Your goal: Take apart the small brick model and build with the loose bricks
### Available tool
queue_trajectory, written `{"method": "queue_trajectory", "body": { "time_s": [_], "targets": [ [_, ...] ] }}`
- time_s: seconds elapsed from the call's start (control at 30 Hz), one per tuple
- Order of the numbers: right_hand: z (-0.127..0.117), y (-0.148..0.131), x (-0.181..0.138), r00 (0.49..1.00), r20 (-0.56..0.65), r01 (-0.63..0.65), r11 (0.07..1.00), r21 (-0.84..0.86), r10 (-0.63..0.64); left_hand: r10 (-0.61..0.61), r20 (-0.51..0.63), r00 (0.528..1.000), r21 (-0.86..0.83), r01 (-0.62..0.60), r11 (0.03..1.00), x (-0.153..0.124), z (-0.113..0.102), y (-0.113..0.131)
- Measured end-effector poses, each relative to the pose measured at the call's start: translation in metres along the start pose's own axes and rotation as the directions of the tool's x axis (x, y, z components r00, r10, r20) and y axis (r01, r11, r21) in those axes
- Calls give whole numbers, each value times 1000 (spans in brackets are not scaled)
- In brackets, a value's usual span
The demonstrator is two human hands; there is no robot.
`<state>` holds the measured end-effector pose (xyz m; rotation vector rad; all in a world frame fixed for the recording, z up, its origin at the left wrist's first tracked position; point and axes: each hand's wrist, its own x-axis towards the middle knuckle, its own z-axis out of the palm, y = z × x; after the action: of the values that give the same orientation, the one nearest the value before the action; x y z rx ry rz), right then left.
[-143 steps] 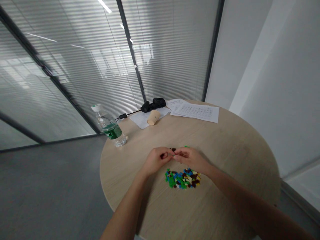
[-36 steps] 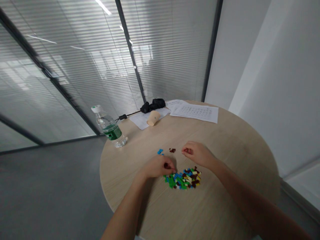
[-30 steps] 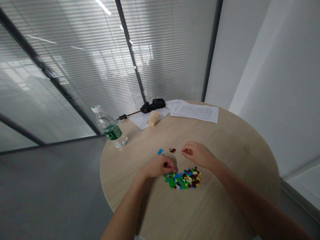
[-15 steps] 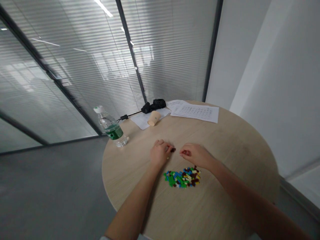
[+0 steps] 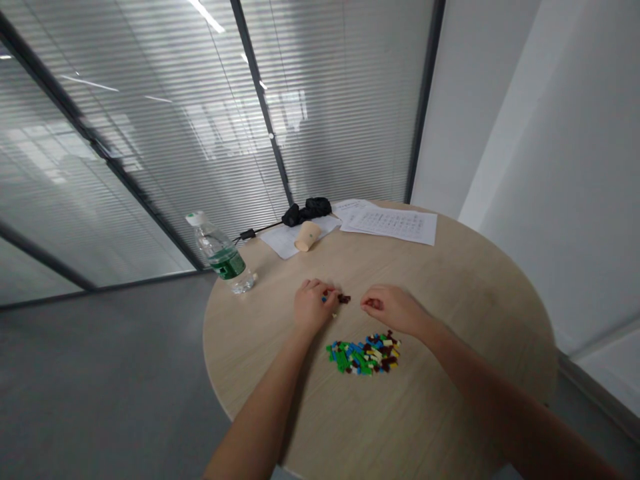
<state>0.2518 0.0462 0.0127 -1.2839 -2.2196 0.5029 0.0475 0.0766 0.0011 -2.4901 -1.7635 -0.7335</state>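
Both hands rest on the round table (image 5: 450,400), past a heap of small bricks (image 5: 363,354) that lies nearest the person, near the middle of the wooden top. Left hand (image 5: 311,306), at about eleven o'clock from the heap, sits knuckles up with fingers curled; its fingertips touch a tiny blue piece (image 5: 325,299), and whether they actually pinch it cannot be told. Just beside that, toward three o'clock, a small dark brown piece (image 5: 343,299) lies loose on the wood. Right hand (image 5: 393,309), at about one o'clock from the heap, is closed in a loose fist with thumb against fingers; something small may be inside, but it is too tiny to tell.

Farther off, at ten o'clock, a water bottle (image 5: 220,253) with a green label stands by the table's edge. Beyond the hands, at twelve o'clock, a paper cup (image 5: 307,235) lies tipped on a white sheet (image 5: 283,240), with a black bundle (image 5: 306,209) and its cable behind. Printed papers (image 5: 390,223) lie at one o'clock.

Around the table runs a grey floor (image 5: 100,373). Glass walls with blinds (image 5: 200,120) stand behind, and a plain white wall (image 5: 550,167) rises at three o'clock.
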Motion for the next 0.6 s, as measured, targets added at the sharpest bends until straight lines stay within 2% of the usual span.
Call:
{"method": "queue_trajectory", "body": {
  "time_s": [0.13, 0.23, 0.37, 0.6],
  "targets": [
    [-2, 2, 0, 1000, 16, -2, 1000, -6, 2, 63, 26, 998, -17, -62, 998, -2, -2, -5],
    [1, 3, -1, 996, 91, 12, 1000, 9, -12, 102, 75, 992, -45, -98, 994, -2, 1, -6],
    [8, 1, -2, 967, 235, 85, 994, 67, -99, 127, 103, 987, -77, -120, 990, -1, 3, -3],
    [16, -1, -4, 937, 282, 175, 976, 131, -206, 152, 151, 977, -137, -131, 982, -2, -2, 1]
  ]
}}
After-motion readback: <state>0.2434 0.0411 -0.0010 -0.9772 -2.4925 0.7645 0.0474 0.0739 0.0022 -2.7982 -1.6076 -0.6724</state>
